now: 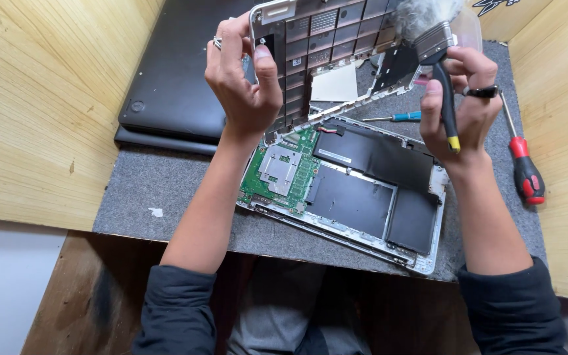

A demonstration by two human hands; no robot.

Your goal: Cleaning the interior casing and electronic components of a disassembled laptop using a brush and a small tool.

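Note:
My left hand [244, 79] grips the left edge of a detached laptop keyboard panel [327, 39], held tilted up with its underside toward me. My right hand [458, 108] holds a brush with a black handle [447, 98]; its pale bristles [422, 16] touch the panel's upper right corner. Below both hands lies the opened laptop base [350, 190] on the grey mat [165, 190], showing a green circuit board [284, 167] on the left and black battery cells on the right.
A closed black laptop [172, 85] lies at the back left of the mat. A red-and-black screwdriver [524, 167] rests at the right, a small blue-handled one [399, 117] behind the base. Wooden walls [41, 105] enclose the bench on both sides.

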